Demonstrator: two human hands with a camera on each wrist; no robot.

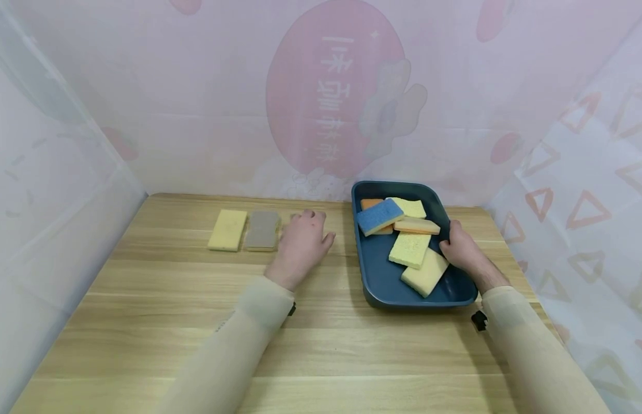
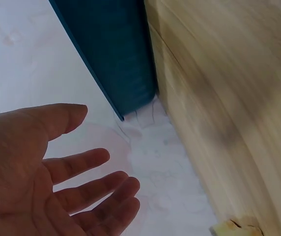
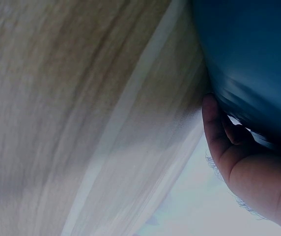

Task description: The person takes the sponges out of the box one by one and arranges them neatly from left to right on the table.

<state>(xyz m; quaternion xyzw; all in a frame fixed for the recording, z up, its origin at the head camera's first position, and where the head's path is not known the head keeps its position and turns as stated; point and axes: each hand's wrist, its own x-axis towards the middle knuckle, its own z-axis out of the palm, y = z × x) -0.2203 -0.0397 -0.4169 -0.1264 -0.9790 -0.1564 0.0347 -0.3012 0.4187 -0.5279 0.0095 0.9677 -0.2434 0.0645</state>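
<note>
A dark teal basin (image 1: 375,276) stands on the right of the table, holding several sponges, among them a blue-topped sponge (image 1: 380,217) and a pale yellow sponge (image 1: 426,272). My right hand (image 1: 464,253) grips the basin's right rim, thumb inside and fingers against the outer wall in the right wrist view. My left hand (image 1: 303,244) hovers left of the basin with fingers apart and nothing in them; the left wrist view shows the bare palm (image 2: 13,172). Beside it, a grey sponge (image 1: 261,230) and a yellow sponge (image 1: 227,230) lie side by side on the table.
The wooden table (image 1: 145,322) ends at a printed curtain (image 1: 222,115) behind, with more printed cloth on the left and right. The basin stands close to the table's back edge.
</note>
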